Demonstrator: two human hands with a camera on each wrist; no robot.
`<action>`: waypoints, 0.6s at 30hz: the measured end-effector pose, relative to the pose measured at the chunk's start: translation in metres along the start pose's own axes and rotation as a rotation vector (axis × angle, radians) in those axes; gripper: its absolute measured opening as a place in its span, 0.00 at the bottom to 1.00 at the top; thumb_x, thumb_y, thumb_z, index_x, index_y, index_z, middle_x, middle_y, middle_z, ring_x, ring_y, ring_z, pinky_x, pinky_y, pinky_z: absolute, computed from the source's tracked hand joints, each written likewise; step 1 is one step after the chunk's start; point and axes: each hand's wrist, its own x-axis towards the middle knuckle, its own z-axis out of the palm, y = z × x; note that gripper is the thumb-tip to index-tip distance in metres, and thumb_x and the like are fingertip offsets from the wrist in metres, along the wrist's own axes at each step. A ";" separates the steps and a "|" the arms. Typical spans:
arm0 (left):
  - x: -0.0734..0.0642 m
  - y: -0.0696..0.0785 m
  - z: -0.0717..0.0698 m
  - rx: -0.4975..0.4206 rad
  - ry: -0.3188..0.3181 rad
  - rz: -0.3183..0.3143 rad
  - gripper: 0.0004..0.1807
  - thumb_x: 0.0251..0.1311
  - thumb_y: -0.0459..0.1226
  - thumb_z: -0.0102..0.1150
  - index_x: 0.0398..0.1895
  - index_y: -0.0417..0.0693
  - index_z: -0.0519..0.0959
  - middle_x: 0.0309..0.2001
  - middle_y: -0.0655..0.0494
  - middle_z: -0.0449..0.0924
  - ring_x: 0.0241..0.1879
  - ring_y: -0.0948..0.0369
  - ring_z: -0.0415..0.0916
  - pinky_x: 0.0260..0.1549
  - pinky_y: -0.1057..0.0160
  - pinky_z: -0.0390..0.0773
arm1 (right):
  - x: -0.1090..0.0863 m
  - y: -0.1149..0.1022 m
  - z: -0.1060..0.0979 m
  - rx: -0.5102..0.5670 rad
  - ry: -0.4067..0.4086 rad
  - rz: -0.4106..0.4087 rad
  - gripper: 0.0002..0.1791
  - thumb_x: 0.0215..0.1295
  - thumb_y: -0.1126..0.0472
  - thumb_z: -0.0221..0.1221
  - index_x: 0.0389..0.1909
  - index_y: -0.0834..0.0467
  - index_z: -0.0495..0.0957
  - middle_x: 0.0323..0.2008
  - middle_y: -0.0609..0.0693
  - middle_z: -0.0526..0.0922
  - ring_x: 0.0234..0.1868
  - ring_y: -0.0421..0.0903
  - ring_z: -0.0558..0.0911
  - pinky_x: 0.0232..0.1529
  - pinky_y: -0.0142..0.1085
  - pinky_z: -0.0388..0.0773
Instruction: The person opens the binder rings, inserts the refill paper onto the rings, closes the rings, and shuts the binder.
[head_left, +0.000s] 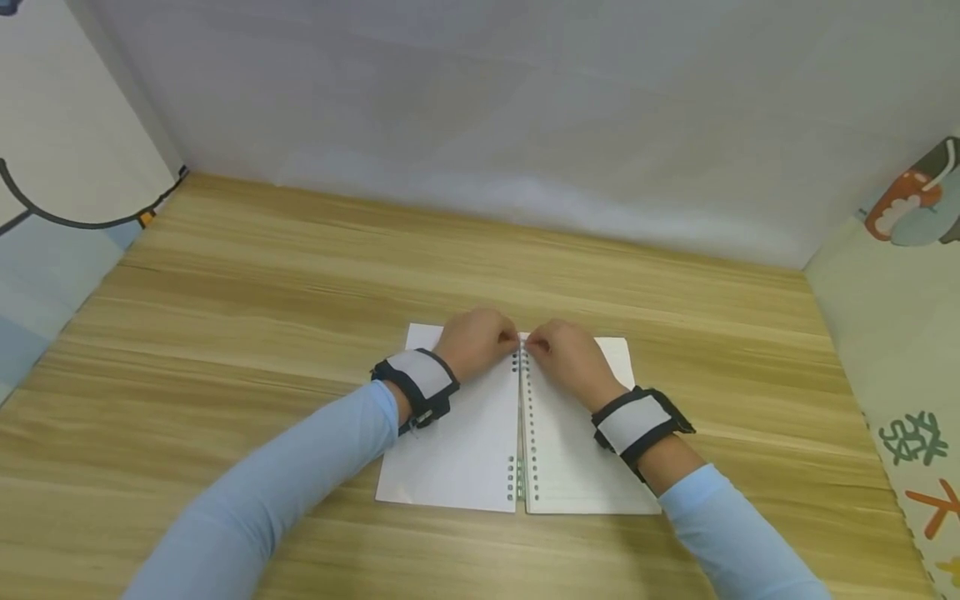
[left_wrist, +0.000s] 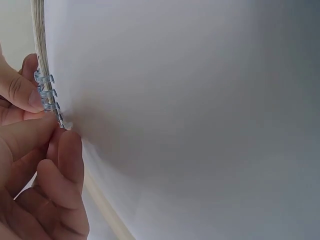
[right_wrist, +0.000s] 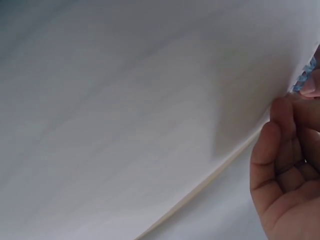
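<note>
A loose-leaf notebook lies open on the table, with a plain white left side (head_left: 453, 454) and a faintly lined right page (head_left: 588, 471). Punched holes run along the middle, where a short set of clear binder rings (head_left: 520, 479) shows near the lower edge. At the top of the spine, my left hand (head_left: 477, 343) pinches the upper binder rings (left_wrist: 47, 93) between thumb and fingers. Facing it, my right hand (head_left: 572, 360) pinches the same bluish clear rings (right_wrist: 303, 77) from the other side. The fingertips partly hide these rings, so whether they are clipped together I cannot tell.
The notebook rests on a wood-grain table (head_left: 247, 333). A pale wall covering (head_left: 487, 108) rises behind the table's far edge. Printed panels stand at the left (head_left: 67, 275) and right (head_left: 885, 333) sides.
</note>
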 end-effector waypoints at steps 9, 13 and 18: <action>-0.002 0.001 0.002 0.005 0.002 0.004 0.10 0.62 0.43 0.56 0.40 0.51 0.83 0.41 0.57 0.84 0.39 0.61 0.79 0.41 0.62 0.77 | -0.004 0.000 0.002 -0.003 0.017 -0.007 0.10 0.64 0.60 0.57 0.39 0.63 0.82 0.39 0.57 0.84 0.41 0.50 0.82 0.44 0.42 0.77; -0.005 0.002 0.000 -0.021 0.007 -0.007 0.10 0.62 0.42 0.56 0.39 0.50 0.83 0.41 0.56 0.84 0.40 0.60 0.79 0.42 0.62 0.77 | -0.005 0.002 0.002 0.001 0.015 0.002 0.10 0.64 0.61 0.57 0.39 0.63 0.82 0.38 0.56 0.84 0.40 0.50 0.82 0.44 0.42 0.77; -0.009 0.000 -0.001 -0.038 -0.001 0.002 0.09 0.61 0.42 0.57 0.38 0.49 0.83 0.39 0.56 0.84 0.38 0.60 0.79 0.40 0.62 0.77 | -0.007 0.002 0.002 -0.016 0.002 -0.004 0.10 0.64 0.62 0.57 0.38 0.63 0.83 0.37 0.56 0.84 0.39 0.49 0.81 0.43 0.42 0.77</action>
